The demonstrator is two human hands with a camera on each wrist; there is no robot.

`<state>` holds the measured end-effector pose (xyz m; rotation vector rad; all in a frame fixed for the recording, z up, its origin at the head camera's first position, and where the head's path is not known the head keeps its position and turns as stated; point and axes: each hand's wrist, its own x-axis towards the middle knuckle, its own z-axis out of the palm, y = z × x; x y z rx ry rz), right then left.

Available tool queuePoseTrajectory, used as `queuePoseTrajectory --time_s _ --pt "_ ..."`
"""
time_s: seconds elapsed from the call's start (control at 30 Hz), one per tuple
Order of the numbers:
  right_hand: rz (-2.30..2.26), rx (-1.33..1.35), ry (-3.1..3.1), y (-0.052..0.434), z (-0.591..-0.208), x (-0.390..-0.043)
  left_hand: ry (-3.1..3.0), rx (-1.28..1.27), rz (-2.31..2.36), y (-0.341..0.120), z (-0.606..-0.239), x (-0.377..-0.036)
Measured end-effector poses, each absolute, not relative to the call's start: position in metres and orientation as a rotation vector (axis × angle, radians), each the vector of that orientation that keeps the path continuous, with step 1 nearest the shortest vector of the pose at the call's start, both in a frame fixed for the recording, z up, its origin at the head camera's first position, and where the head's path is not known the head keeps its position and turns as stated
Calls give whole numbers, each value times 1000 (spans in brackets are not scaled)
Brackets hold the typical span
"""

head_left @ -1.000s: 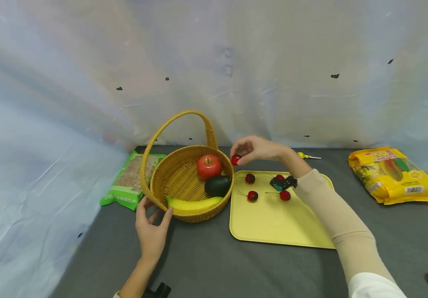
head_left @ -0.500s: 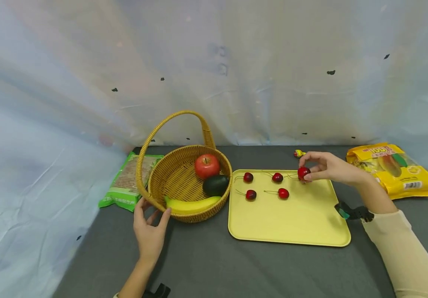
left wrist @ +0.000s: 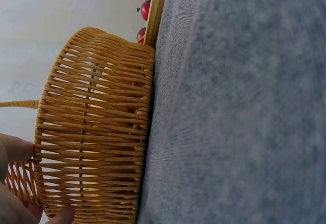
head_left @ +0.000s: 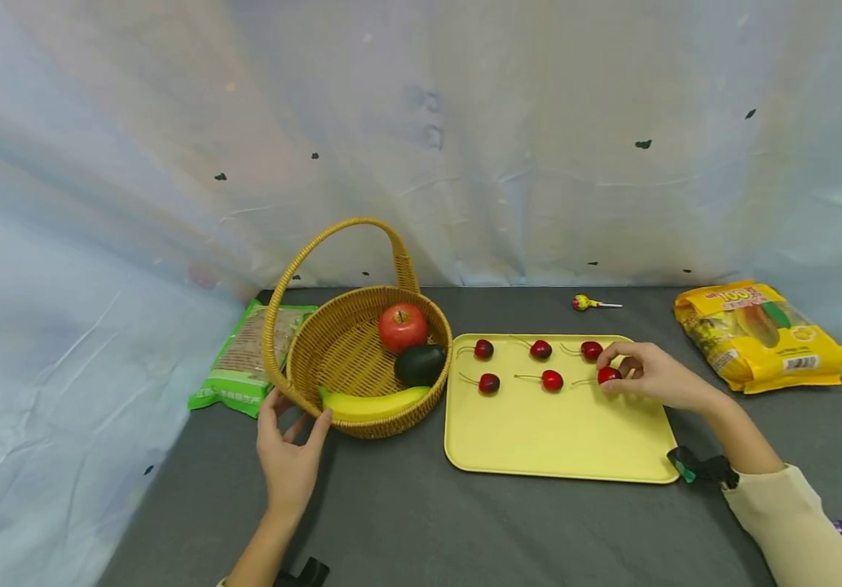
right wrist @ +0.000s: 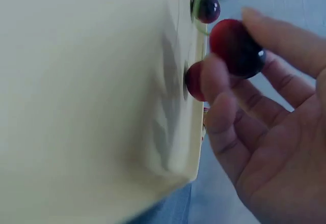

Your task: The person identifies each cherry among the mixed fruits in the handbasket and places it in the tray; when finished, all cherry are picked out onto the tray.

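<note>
Dark grey felt tabletop [head_left: 406, 522], pale blue crinkled sheet backdrop behind. Right hand [head_left: 651, 379] pinches a small red cherry [head_left: 608, 375] between thumb and fingertips, low over the right part of the flat yellow plastic tray [head_left: 553, 440]; right wrist view shows the same cherry [right wrist: 235, 48] gripped just above the tray edge [right wrist: 188, 147], cannot tell if it touches the tray. Five more red cherries with stems lie on the tray in two rows, nearest one [head_left: 592, 350] just behind the held cherry. Left hand [head_left: 287, 465] rests on the near left rim of the round woven wicker basket with arched handle [head_left: 332, 342], thumb and fingers spread along the weave, not curled round it; left wrist view shows fingertips [left wrist: 15, 150] against the basket wall [left wrist: 97, 132]. Basket holds a red apple [head_left: 402, 327], dark green avocado [head_left: 419, 364] and yellow banana [head_left: 372, 403]. Green snack packet [head_left: 240, 363] left of basket, yellow snack bag [head_left: 758, 334] at far right, lollipop [head_left: 588, 303] behind the tray.
</note>
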<state>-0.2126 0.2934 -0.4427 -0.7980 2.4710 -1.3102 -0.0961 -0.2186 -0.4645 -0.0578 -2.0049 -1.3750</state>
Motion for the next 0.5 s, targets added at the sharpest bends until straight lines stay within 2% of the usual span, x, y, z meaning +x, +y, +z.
queuePoseTrajectory --time_s 0.5 --pt "-1174 -730 2549 287 -450 -212 -2003 -65 -1387 -218 -462 -96"
